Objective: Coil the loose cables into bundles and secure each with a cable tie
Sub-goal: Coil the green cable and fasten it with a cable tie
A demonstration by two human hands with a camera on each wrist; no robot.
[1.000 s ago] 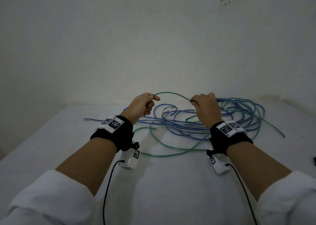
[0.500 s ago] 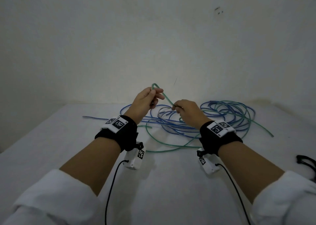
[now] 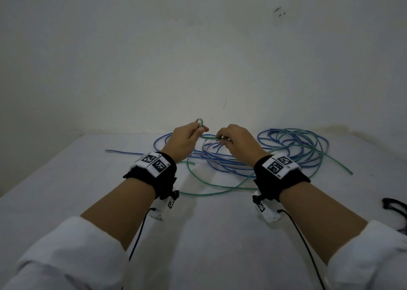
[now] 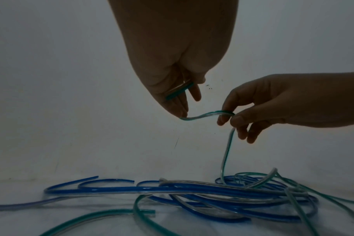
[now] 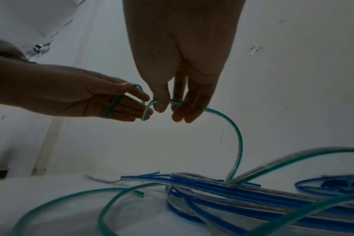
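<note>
My left hand (image 3: 201,131) is raised over the table and holds the end of the green cable (image 3: 199,122), which is wound in a small loop round its fingers (image 5: 129,110). A short way to its right, my right hand (image 3: 221,138) pinches the same green cable (image 4: 226,113) between thumb and fingers. From that pinch the green cable (image 5: 237,143) drops in an arc to the pile. The rest of it lies in wide curves (image 3: 209,192) on the white table. Blue cables (image 3: 220,159) lie tangled under both hands.
The white table (image 3: 66,201) runs up to a plain wall. More blue and green loops (image 3: 304,144) spread to the right. A black bundle (image 3: 396,208) lies at the right edge. Thin black wires hang from both wrist cameras.
My hands have come much closer together. The green span between them has shortened, and a small loop has formed round my left fingers.
</note>
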